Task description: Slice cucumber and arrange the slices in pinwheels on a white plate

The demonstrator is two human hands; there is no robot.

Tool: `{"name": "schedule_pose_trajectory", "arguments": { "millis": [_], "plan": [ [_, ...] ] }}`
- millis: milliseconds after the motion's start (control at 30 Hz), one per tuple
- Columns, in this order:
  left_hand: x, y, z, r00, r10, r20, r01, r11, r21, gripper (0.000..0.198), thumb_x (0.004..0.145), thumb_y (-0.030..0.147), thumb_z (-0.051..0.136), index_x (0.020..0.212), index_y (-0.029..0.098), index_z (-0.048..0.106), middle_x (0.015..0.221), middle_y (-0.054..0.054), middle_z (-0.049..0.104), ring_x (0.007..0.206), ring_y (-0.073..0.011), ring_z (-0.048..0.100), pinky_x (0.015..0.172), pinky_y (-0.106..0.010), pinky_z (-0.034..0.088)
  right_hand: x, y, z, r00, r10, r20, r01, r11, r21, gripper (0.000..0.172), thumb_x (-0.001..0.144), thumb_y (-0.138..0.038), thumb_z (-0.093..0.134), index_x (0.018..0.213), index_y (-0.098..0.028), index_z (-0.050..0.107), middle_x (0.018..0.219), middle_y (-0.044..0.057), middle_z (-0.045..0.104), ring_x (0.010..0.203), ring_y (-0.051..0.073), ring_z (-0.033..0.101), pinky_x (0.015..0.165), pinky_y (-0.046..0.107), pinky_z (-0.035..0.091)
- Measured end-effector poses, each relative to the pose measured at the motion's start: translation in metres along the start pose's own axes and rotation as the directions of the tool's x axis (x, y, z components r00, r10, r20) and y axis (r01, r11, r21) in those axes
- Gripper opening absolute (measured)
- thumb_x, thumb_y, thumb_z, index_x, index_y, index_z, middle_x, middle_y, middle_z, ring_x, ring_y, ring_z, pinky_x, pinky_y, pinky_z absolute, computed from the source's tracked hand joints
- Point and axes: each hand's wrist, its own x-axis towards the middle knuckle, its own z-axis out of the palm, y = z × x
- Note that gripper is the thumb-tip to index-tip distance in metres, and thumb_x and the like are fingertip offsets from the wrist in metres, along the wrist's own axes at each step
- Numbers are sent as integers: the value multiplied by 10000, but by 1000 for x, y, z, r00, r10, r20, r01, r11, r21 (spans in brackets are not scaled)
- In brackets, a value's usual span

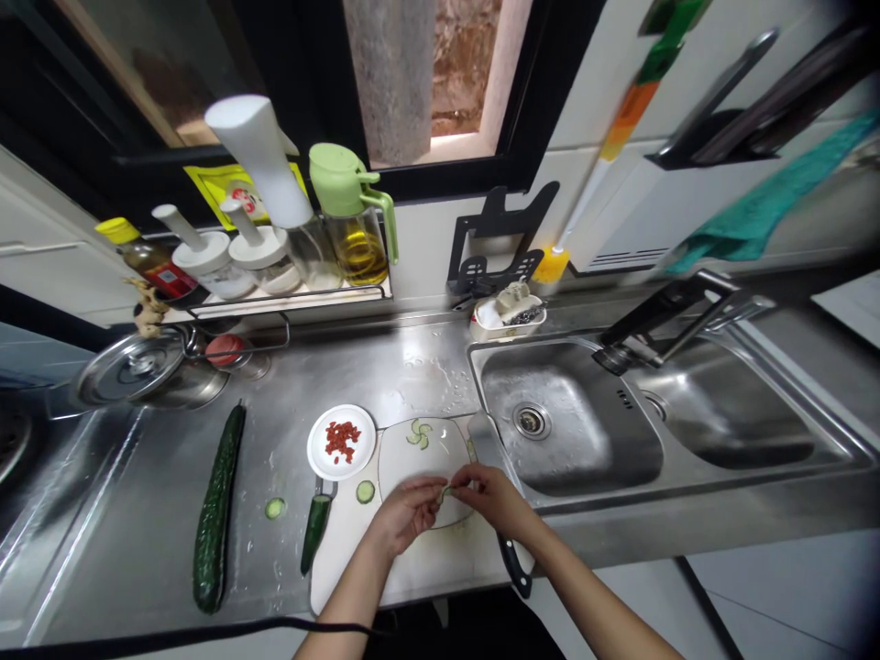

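Observation:
My left hand (411,513) and my right hand (493,497) meet over a large white plate (402,463), fingertips pinched on a thin cucumber piece (445,492) between them. Curved cucumber slices (419,434) form a pinwheel near the plate's far rim. Under the plate lies a pale cutting board (336,582). A cleaver-like knife (514,568) rests at its right side, partly hidden by my right forearm. To the left are a round cucumber slice (365,492), a cut cucumber end (316,532) and a small white plate (316,454) of red bits (342,440).
A whole cucumber (218,513) and another slice (275,508) lie on the steel counter at left. Behind stand a lidded pot (141,367) and a spice rack (289,302) with an oil jug (354,220). On the right is a double sink (570,422) with a black faucet (660,316).

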Motion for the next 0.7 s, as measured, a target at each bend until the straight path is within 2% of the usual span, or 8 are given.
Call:
{"name": "schedule_pose_trajectory", "arguments": {
  "millis": [133,233,300,467,700],
  "plan": [
    [9,-2,0,979,165,-117,-139,969,205,286,552,276,795,754,124,662,569,28,579,487,-48,469,465,-182,257,6,11,-4,999,19,-41,-21,999,-40,136,751,-284,564,756,-190,662,673,-11,616,623,139,528,584,253,389],
    [18,-5,1,944,303,-135,-234,896,378,199,603,282,731,708,134,650,544,36,572,491,-63,473,489,-195,296,13,21,-5,996,0,-89,-20,975,-219,133,767,-249,532,816,-183,637,674,-18,610,621,132,534,594,243,393],
    [22,-7,3,911,386,-142,-265,815,515,146,638,271,690,695,142,651,544,37,577,502,-72,483,531,-208,347,19,26,-5,995,-15,-97,-20,939,-344,114,773,-224,524,813,-182,622,682,-18,612,638,132,540,613,241,388],
    [28,-8,14,817,554,-160,-201,534,821,81,721,220,608,724,176,675,618,30,626,599,-94,545,630,-214,398,32,32,-5,995,-17,-99,-35,864,-502,110,770,-160,516,773,-179,625,733,12,633,755,164,541,693,263,359],
    [35,-8,28,794,597,-115,-105,321,941,126,806,201,547,782,195,671,733,-4,679,710,-122,602,681,-227,398,37,23,-4,994,-7,-105,-66,737,-673,151,850,-189,492,834,-189,642,881,59,672,919,209,516,726,296,304]
  ]
}}
